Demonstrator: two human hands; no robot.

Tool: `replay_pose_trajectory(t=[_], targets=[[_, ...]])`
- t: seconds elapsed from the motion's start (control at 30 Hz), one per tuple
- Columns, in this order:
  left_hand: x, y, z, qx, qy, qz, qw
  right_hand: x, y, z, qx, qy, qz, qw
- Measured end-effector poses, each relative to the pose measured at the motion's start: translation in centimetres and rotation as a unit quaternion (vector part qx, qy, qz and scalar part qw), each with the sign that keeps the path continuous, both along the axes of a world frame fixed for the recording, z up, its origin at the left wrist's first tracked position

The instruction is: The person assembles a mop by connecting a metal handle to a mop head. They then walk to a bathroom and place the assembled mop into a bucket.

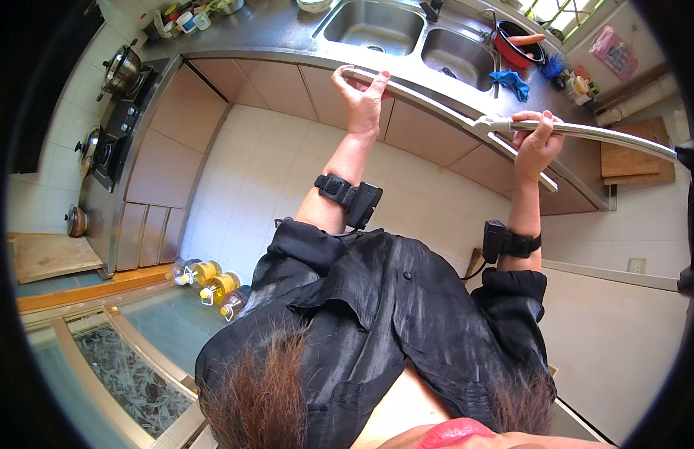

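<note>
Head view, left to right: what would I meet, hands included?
Upper steel pot, yellow oil bottles, left hand, right sink basin, right hand, wooden cutting board.

The left forearm (345, 162) and right forearm (524, 202) reach forward, apart; the left hand (364, 103) grips, thumb opposing fingers; the right hand (537, 148) curls closed.
</note>
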State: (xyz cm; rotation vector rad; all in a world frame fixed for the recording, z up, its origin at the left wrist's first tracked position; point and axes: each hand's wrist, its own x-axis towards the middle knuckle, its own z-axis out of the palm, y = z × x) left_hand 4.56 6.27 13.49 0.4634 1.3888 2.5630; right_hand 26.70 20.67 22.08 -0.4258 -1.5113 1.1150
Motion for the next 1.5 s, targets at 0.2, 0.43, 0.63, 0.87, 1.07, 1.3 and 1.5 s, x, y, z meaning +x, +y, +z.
replay_pose_trajectory(t=[0.2,0.43,0.63,0.87,1.07,1.3,1.5], targets=[[0.3,0.7,-0.4,0.013,0.009,0.035,0.999,-0.1,0.3,-0.4,-0.025,0.004,-0.015,1.000],[-1.3,-0.5,-3.0,-0.230,-0.090,-0.086,0.965,0.5,2.4,-1.5,-0.054,-0.060,0.079,0.994],[-0.4,-1.1,-3.7,-0.499,-0.058,-0.073,0.861,5.2,4.9,1.3,-0.016,0.017,-0.041,0.999],[-2.4,-1.3,-6.6,-0.471,0.077,-0.107,0.872,6.9,4.8,0.2,-0.035,-0.109,-0.107,0.988],[0.7,0.4,0.7,-0.265,0.161,-0.213,0.926,3.9,5.7,-12.2,0.029,-0.384,-0.026,0.923],[4.8,1.7,9.5,0.002,0.337,-0.280,0.899,1.8,1.3,-24.0,0.009,-0.489,0.033,0.872],[4.0,-0.1,11.1,0.025,0.292,-0.524,0.800,5.2,-0.9,-31.6,-0.078,-0.558,-0.021,0.826]])
